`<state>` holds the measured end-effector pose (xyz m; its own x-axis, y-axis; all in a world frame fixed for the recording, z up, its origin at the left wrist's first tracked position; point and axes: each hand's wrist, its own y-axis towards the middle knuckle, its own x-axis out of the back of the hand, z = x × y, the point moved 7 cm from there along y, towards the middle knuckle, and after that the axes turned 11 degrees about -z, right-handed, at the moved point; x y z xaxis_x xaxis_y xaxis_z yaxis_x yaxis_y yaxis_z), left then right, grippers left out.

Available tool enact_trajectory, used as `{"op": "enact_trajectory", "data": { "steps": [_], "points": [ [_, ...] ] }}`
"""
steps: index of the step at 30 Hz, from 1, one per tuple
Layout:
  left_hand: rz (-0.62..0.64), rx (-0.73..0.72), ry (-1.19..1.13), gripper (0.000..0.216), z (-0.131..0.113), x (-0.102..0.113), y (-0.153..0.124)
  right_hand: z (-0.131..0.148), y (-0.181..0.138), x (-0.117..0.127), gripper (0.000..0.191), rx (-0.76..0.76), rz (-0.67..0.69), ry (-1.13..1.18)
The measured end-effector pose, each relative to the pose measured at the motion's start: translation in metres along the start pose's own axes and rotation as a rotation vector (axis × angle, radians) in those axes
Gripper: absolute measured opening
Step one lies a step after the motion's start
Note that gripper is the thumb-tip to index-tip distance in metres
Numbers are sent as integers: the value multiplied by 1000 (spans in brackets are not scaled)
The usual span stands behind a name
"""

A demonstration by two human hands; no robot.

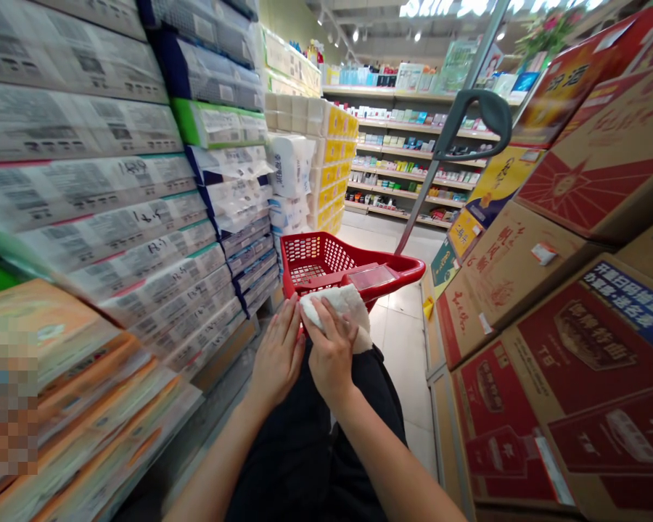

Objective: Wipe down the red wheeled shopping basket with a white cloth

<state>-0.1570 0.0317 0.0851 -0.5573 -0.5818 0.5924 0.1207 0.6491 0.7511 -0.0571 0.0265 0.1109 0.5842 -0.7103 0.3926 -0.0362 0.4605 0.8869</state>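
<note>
A red plastic shopping basket (331,254) with lattice walls is in front of my knees, its near side toward me. My right hand (331,348) presses a fluffy white cloth (348,304) against the basket's near rim, fingers bent over the fabric. The cloth's loose end hangs down to the right. Just left of it, my left hand (278,351) lies with fingers stretched out at the basket's near left corner, the fingertips at the rim. The basket's outer near wall is mostly hidden behind my hands and the cloth.
Stacked tissue packs (141,232) rise on the left, with orange packages (103,391) nearer. Printed cartons (500,268) pile up on the right. A metal pole with a grey handle (468,127) leans beyond the basket. Shelves of small goods (403,145) stand behind the tiled floor (408,341).
</note>
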Motion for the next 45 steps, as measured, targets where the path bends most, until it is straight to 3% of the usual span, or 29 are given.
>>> {"op": "enact_trajectory", "data": {
  "steps": [3,8,13,18,23,27,32,35,38,42,45],
  "points": [
    [-7,2,7,65,-1,0,0,-4,1,1,45,67,-7,19],
    [4,17,-3,66,-3,0,2,-41,4,16,43,183,-52,-32],
    [4,26,-11,65,-4,0,2,-65,6,27,49,89,-101,-119],
    [-7,32,-28,66,-2,-1,1,-29,-1,13,48,-17,-126,-93],
    [-1,4,-31,64,-1,0,0,-2,-5,0,44,79,-56,-3],
    [16,21,-30,64,-1,0,1,-32,0,13,44,191,-104,-19],
    [28,40,-49,65,-2,0,1,-75,6,28,53,107,-136,-114],
    [9,41,-54,65,-2,0,1,-65,4,26,52,15,-136,-118],
    [6,37,-61,65,-2,0,1,-34,1,15,46,-13,-106,-84],
    [11,29,-65,63,-1,1,1,-3,-4,4,41,55,-79,-31],
    [23,19,-59,64,-1,2,2,-9,-5,5,40,146,-65,-12]
  ]
}}
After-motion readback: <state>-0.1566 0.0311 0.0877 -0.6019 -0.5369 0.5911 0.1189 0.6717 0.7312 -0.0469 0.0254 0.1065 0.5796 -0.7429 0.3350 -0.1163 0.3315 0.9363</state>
